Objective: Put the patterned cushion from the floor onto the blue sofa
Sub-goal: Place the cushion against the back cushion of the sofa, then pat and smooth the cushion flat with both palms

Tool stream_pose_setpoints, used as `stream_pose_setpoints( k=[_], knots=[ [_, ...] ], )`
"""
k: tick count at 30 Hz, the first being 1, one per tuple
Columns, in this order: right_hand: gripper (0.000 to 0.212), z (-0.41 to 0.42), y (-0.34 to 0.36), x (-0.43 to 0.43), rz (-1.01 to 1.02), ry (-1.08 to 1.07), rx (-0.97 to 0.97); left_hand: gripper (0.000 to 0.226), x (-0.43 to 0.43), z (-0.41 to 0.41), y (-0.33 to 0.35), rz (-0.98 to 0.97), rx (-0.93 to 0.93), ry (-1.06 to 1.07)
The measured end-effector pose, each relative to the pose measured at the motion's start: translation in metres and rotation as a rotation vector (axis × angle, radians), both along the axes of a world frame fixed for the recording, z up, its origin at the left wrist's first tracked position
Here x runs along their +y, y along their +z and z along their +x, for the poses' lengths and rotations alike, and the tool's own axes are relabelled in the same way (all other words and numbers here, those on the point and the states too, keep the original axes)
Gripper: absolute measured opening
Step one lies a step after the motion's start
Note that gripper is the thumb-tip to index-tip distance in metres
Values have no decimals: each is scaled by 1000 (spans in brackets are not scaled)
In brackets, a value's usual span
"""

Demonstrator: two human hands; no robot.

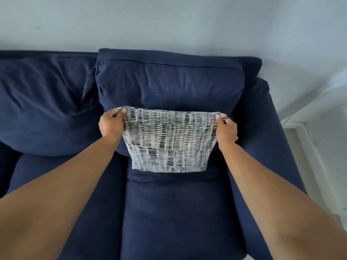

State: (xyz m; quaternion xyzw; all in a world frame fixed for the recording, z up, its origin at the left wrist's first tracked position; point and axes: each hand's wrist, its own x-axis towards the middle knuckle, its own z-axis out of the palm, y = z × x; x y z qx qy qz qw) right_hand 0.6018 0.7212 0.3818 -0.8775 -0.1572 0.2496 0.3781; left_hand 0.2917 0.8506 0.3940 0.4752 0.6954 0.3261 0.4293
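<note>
The patterned cushion (pixel 169 141), grey, black and white in a woven-looking print, stands upright on the blue sofa (pixel 169 212), its lower edge on the seat and its back against the right back cushion (pixel 169 85). My left hand (pixel 110 124) pinches its top left corner. My right hand (pixel 226 128) pinches its top right corner. Both arms reach forward over the seat.
A second blue back cushion (pixel 45 106) fills the left side of the sofa. The right armrest (pixel 262 139) runs beside the cushion. A pale wall (pixel 169 21) rises behind, and a white floor and skirting (pixel 319 147) lie to the right.
</note>
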Motion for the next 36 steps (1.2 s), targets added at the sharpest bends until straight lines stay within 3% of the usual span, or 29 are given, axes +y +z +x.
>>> stream_pose_setpoints(
  k=[7,9,11,15,16,19,22,26,29,32,36],
  knots=[
    [35,-7,-5,1,132,-28,-6,12,0,5,-6,16,-34,-6],
    [23,-4,-2,1,183,-50,-7,20,1,-1,-6,16,-7,8],
    [28,3,-1,2,204,-109,3,22,4,-5,-5,12,-2,31],
    [17,1,1,6,169,-136,-47,24,5,0,-6,19,0,60],
    [15,-3,1,6,130,-111,-117,27,4,3,-7,32,39,63],
    [38,-20,0,6,126,-26,-414,52,-9,15,-15,245,373,-35],
    [49,-47,-15,11,186,228,-691,57,-30,35,-23,549,629,-325],
    [55,-79,-44,19,133,644,-794,58,-48,56,-59,672,780,-703],
    [57,-85,-72,27,36,841,-849,64,-41,64,-88,655,869,-822],
    [58,-58,-97,33,-50,825,-910,65,-16,54,-111,609,958,-784],
    [60,-6,-112,31,-123,615,-899,69,17,29,-119,517,981,-588]
  ],
)
